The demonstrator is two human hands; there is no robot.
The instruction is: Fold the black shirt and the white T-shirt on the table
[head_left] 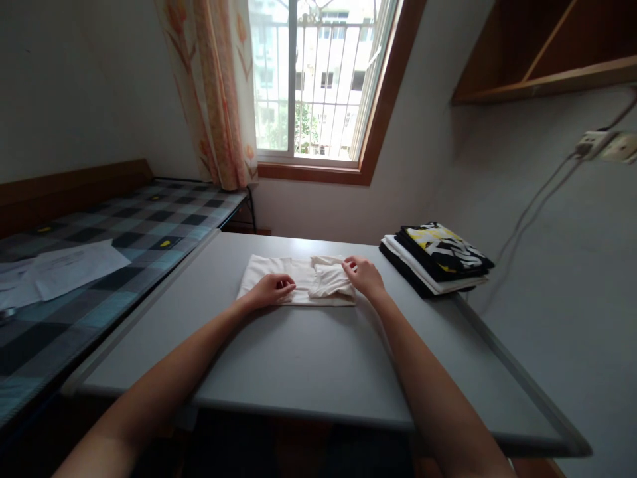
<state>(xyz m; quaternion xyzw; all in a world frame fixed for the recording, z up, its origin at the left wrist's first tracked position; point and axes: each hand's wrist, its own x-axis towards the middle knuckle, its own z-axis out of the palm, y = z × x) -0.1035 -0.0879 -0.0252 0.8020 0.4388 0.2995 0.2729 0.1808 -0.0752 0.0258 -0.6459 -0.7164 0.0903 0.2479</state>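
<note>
A cream-white garment (298, 275) lies partly folded on the grey table (308, 358), near its far middle. My left hand (273, 289) rests on the garment's near left part, fingers curled and pressing the cloth. My right hand (363, 273) is at the garment's right end, fingers pinching a bunched fold of the fabric. Both forearms reach in from the near edge.
A stack of folded clothes (435, 259), black, white and yellow, sits at the table's far right by the wall. A bed with a checked cover (114, 245) and a sheet of paper (64, 269) runs along the left. A window and curtain stand behind.
</note>
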